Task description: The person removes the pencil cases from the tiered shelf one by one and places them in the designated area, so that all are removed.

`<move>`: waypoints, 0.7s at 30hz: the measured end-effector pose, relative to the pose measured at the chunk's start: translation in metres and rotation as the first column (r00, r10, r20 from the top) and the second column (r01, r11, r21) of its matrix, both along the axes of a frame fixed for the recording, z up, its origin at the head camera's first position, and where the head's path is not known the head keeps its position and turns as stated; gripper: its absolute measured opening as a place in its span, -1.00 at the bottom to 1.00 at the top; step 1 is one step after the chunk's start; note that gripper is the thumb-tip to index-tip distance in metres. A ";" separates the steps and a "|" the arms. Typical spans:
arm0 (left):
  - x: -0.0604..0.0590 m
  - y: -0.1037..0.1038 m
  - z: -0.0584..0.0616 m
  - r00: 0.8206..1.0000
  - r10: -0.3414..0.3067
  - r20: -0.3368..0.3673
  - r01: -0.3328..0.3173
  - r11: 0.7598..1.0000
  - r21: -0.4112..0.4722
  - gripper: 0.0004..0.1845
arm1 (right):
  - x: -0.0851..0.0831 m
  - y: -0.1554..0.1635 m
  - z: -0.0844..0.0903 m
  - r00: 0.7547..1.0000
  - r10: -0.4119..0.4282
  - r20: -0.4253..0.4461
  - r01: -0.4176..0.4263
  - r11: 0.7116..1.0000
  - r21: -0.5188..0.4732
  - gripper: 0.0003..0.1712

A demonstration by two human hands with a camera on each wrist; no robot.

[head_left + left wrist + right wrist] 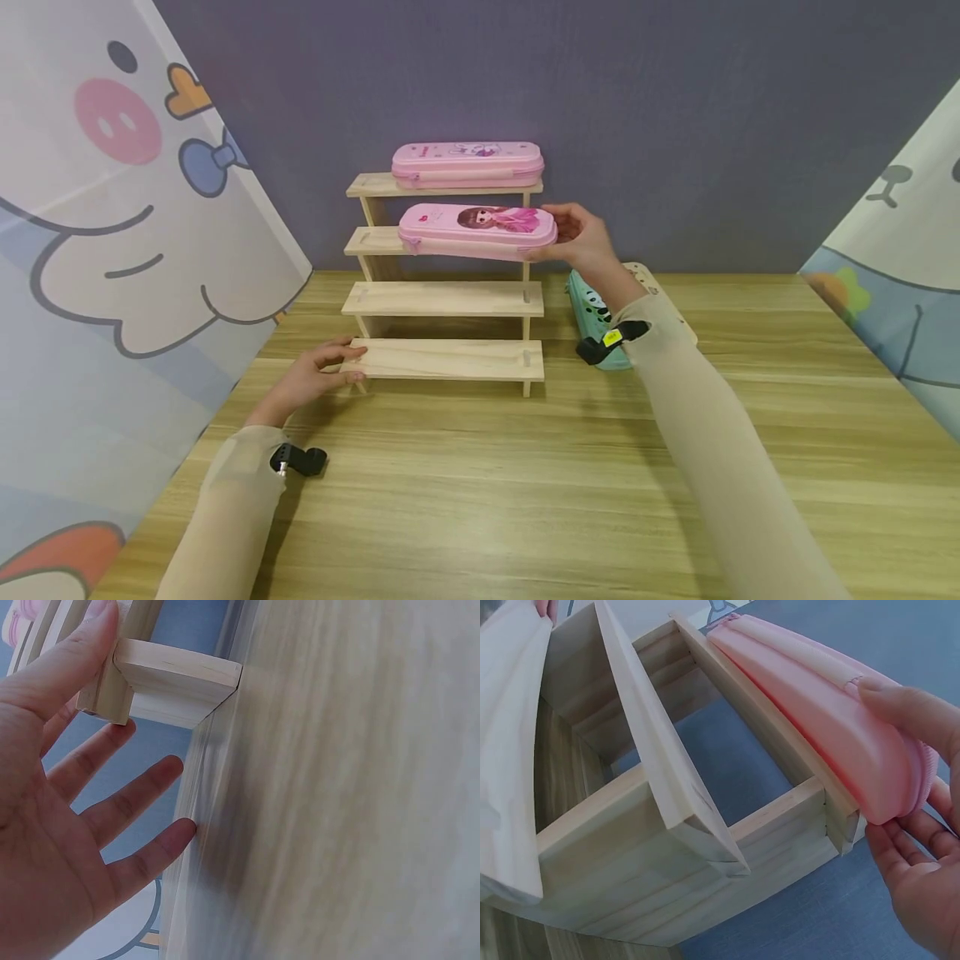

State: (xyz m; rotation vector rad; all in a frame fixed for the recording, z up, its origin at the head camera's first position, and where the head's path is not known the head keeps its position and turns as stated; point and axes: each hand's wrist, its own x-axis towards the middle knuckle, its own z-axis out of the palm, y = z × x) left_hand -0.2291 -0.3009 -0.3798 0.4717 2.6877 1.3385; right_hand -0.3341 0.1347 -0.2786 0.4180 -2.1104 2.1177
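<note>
Two long sleeves reach out over the wooden table (525,500). On the near left, the left hand (311,379) has its fingers spread, with the thumb on top of the lowest step of the little wooden shelf (446,300), keeping it steady. Farther away, the right hand (581,242) holds the right end of a pink pencil case (476,229), thumb on top and fingers under. This case sits partly on the second step from the top. Another pink case (467,161) lies on the top step. A green case (596,321) waits on the table to the right. I think the case is being put down now. Next, it needs a gentle push to the left, then letting go.
</note>
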 end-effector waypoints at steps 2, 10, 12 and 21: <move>0.000 0.000 0.000 1.000 0.001 0.000 -0.001 1.000 -0.006 -0.46 | 0.003 0.001 0.000 1.000 -0.013 -0.015 0.013 1.000 -0.017 -0.23; 0.002 -0.001 -0.001 1.000 -0.004 -0.002 0.004 1.000 -0.007 -0.48 | 0.011 0.009 -0.006 0.998 -0.041 -0.046 0.038 0.997 -0.063 -0.28; 0.002 -0.001 -0.001 1.000 -0.001 -0.004 0.001 1.000 -0.006 -0.48 | 0.013 0.012 -0.007 0.998 -0.042 -0.052 0.038 0.996 -0.079 -0.29; -0.001 -0.002 -0.003 1.000 -0.001 -0.004 0.001 1.000 0.008 -0.47 | 0.026 0.025 -0.005 0.994 -0.035 -0.108 0.019 0.989 -0.147 -0.32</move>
